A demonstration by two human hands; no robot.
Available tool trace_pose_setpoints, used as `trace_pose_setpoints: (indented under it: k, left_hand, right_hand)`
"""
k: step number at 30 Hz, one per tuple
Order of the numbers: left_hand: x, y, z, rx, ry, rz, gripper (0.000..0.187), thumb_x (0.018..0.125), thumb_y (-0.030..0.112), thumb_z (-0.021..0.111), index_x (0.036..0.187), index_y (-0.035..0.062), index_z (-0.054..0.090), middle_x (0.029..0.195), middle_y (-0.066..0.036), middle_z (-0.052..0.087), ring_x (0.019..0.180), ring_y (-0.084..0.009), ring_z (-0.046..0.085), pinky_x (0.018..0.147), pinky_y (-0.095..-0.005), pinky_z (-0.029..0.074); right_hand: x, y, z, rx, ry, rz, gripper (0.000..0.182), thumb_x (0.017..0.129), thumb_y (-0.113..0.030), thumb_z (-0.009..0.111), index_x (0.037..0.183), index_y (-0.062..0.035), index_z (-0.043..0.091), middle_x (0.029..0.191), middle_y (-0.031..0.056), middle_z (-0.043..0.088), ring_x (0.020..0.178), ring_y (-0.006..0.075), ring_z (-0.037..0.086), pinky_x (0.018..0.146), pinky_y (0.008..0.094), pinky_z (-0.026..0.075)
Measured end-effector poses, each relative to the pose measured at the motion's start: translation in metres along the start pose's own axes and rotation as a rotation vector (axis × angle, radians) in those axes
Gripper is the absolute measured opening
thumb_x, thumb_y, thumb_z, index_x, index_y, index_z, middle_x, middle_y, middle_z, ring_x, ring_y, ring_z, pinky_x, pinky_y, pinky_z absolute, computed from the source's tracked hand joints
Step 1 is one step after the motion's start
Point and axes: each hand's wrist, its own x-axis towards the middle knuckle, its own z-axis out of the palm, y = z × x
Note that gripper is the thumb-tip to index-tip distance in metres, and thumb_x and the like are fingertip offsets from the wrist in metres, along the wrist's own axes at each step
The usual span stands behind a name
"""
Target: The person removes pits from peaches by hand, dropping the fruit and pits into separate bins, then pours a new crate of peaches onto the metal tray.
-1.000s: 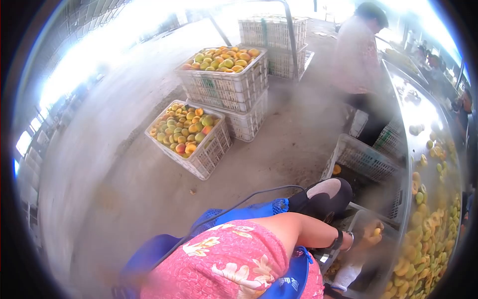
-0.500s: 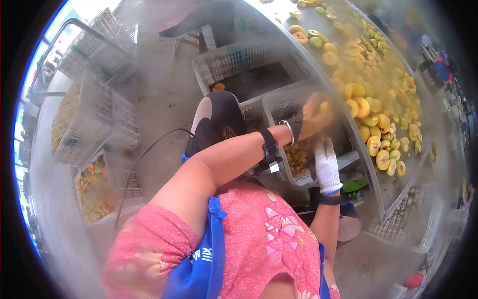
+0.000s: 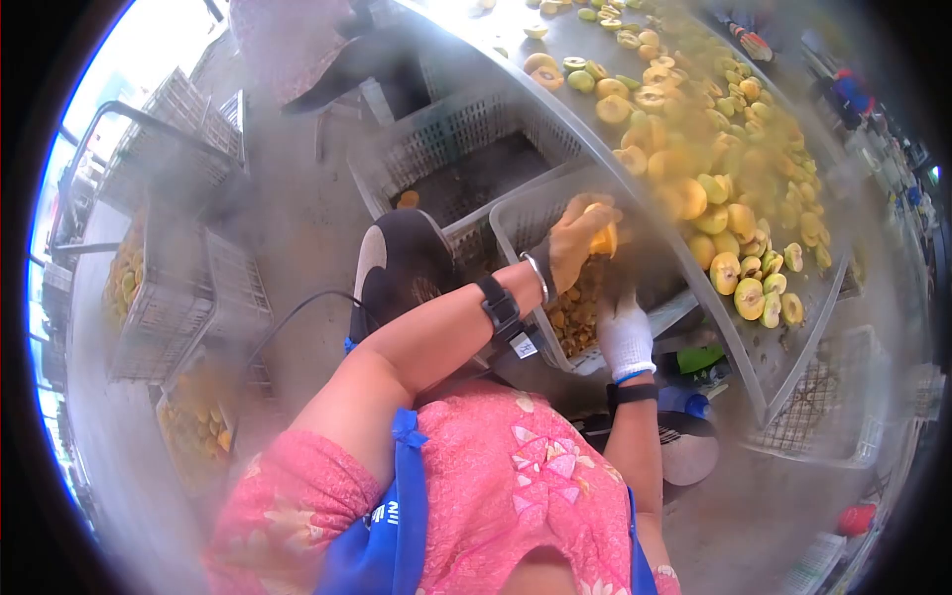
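My left hand (image 3: 575,241), bare with a bracelet and watch at the wrist, is wrapped round a yellow-orange fruit piece (image 3: 603,238) above a grey crate (image 3: 506,223) of small cut pieces (image 3: 575,309). My right hand (image 3: 627,339), in a white glove, is just below it at the crate's near right side. Its fingertips are lost in blur, so what they hold does not show. Close by on the right, halved fruits (image 3: 724,273) lie heaped on a metal table (image 3: 759,372).
Behind the near crate is another crate (image 3: 372,188) with one fruit piece inside. Stacked crates (image 3: 164,317) of fruit stand at the left. A mesh crate (image 3: 863,397) is at the right, below the table. Part of another person (image 3: 382,69) shows at the top.
My left hand has moved left, and the fruit in it shows more clearly. My right hand has shifted slightly left and down. The whole view has shifted too.
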Motion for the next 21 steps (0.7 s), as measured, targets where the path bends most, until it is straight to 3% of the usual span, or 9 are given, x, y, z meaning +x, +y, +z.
trace_pose_setpoints:
  k: [1,5,9,21]
  left_hand:
    - [-0.001,0.001,-0.006,-0.08,0.012,-0.05,0.041,0.099,0.025,0.057,0.132,0.0036,0.046,0.122,-0.012,0.056,0.111,-0.0293,0.064,0.094,-0.0358,0.052]
    - [-0.007,0.001,-0.021,-0.146,0.178,-0.134,0.041,0.097,0.027,0.059,0.129,0.0051,0.047,0.121,-0.014,0.057,0.113,-0.0307,0.063,0.089,-0.0348,0.054]
    - [-0.008,-0.004,-0.019,-0.172,0.297,-0.195,0.035,0.097,0.027,0.059,0.124,0.0066,0.049,0.117,-0.014,0.06,0.113,-0.0294,0.064,0.082,-0.0345,0.056]
    - [0.0,-0.01,-0.02,-0.262,0.518,-0.193,0.028,0.097,0.023,0.06,0.116,0.0044,0.051,0.106,-0.012,0.063,0.097,-0.0292,0.07,0.079,-0.0338,0.059]
  right_hand:
    - [0.0,-0.002,0.001,-0.002,-0.02,0.114,0.039,0.099,-0.032,0.053,0.123,-0.0019,0.05,0.09,0.0305,0.065,0.082,0.0481,0.064,0.07,0.055,0.052]
    - [-0.001,-0.017,-0.008,0.053,0.117,-0.033,0.037,0.097,-0.033,0.058,0.118,-0.0041,0.052,0.089,0.0271,0.068,0.08,0.0464,0.066,0.068,0.0544,0.052]
    - [-0.002,-0.028,-0.002,0.06,0.053,-0.086,0.032,0.097,-0.033,0.056,0.115,-0.0068,0.054,0.083,0.0218,0.069,0.074,0.0441,0.066,0.064,0.0513,0.053]
    - [0.012,-0.022,0.004,-0.165,-0.099,0.063,0.038,0.097,-0.037,0.051,0.12,-0.0069,0.057,0.086,0.0229,0.069,0.079,0.0422,0.068,0.07,0.052,0.054]
